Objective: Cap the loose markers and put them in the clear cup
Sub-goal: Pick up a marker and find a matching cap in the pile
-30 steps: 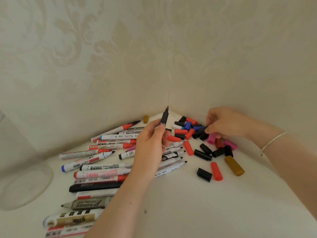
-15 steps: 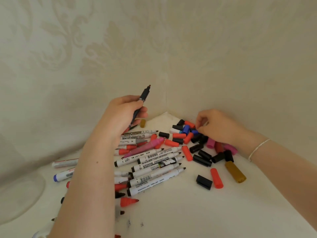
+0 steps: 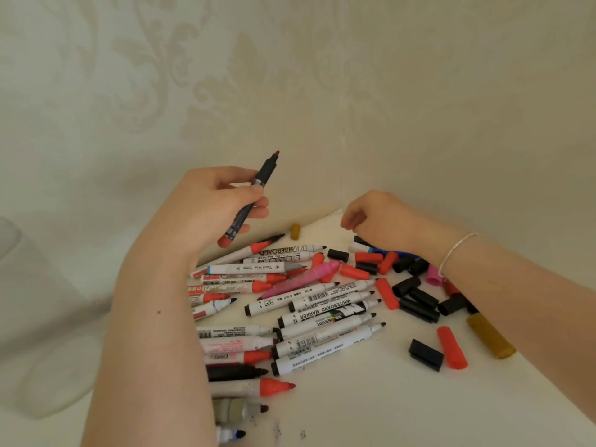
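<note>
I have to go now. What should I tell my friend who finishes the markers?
Left hand holds a dark marker up, tip uncapped. Right hand is curled over the cap pile; whether it has a cap is hidden. Uncapped markers lie on the table. The clear cup on the left looks empty. None capped yet; cap each one and put it in the cup.

1 head-worn view looks forward and down, fairly close, into a wall corner (image 3: 341,201), edges perhaps wide-angle bowed.
</note>
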`<state>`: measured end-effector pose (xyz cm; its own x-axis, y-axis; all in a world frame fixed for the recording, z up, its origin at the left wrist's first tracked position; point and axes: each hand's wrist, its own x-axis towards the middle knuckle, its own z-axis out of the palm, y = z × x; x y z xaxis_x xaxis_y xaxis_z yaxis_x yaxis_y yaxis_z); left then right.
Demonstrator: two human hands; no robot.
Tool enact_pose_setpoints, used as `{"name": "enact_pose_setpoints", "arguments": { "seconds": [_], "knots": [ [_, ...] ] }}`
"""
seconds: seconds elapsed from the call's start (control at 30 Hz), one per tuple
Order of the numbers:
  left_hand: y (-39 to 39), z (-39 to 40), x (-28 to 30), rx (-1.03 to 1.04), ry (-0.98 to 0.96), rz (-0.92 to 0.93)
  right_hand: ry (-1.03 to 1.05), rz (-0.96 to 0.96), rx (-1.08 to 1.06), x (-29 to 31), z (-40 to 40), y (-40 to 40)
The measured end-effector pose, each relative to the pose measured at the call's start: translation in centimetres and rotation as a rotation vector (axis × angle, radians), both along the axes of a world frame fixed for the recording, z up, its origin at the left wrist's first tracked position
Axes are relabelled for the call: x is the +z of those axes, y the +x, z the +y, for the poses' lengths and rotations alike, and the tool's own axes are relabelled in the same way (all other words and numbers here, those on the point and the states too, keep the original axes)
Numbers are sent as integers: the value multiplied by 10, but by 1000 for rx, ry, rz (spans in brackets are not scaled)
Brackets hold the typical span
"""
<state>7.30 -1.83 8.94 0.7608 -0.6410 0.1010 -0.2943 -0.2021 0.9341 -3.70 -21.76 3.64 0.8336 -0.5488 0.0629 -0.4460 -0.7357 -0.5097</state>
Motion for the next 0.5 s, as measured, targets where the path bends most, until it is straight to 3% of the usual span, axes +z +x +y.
{"name": "enact_pose_setpoints", "arguments": {
  "seconds": [0.3, 0.37, 0.5],
  "knots": [
    [-1, 10, 2, -67, 105, 9, 0, 149, 118, -2, 23, -2],
    [-3, 11, 3, -137, 193, -3, -47, 264, 107, 3, 25, -10],
    [-13, 3, 2, -290, 360, 26, -145, 675, 72, 12, 26, -31]
  ]
}}
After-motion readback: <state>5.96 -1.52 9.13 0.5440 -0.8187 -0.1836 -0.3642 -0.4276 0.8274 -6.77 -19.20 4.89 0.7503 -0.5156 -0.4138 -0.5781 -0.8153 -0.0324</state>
